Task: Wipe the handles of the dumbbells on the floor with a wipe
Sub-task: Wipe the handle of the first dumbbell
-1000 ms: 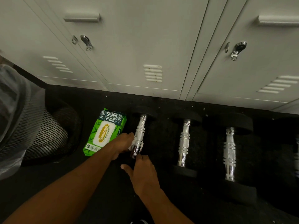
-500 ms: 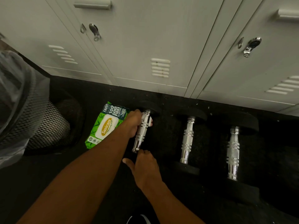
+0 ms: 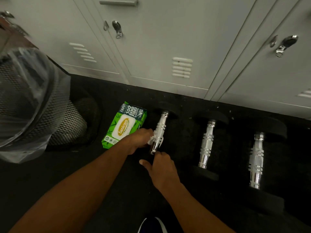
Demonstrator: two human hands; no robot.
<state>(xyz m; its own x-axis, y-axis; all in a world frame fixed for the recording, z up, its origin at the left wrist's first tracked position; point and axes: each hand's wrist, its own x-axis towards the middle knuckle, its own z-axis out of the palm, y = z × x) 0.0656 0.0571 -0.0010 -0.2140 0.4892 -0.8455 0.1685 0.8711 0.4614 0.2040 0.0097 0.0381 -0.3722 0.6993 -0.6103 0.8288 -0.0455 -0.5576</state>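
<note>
Chrome shines on the grips of three black-ended dumbbells that lie side by side on a dark floor (image 3: 117,179), in front of a row of pale grey metal lockers (image 3: 168,39). Seen from above, a person's two bare arms reach down to the leftmost dumbbell (image 3: 161,122). The left hand (image 3: 139,140) holds a crumpled white wipe (image 3: 152,139) in curled fingers and presses it against the lower half of that dumbbell's handle (image 3: 159,132). The right hand (image 3: 161,167) rests at the near end of the same dumbbell with its fingers bent and its thumb out to the side; the black weight blends into the floor, so whether it grips cannot be told. The middle dumbbell (image 3: 207,143) and the third dumbbell (image 3: 256,158) lie apart to the right, with no hand on them. A green pack of wipes (image 3: 124,126) lies just left of the leftmost dumbbell. Further left stands a black mesh bin (image 3: 70,120) lined with clear plastic. A shoe (image 3: 151,225) tip shows at the bottom edge.
</note>
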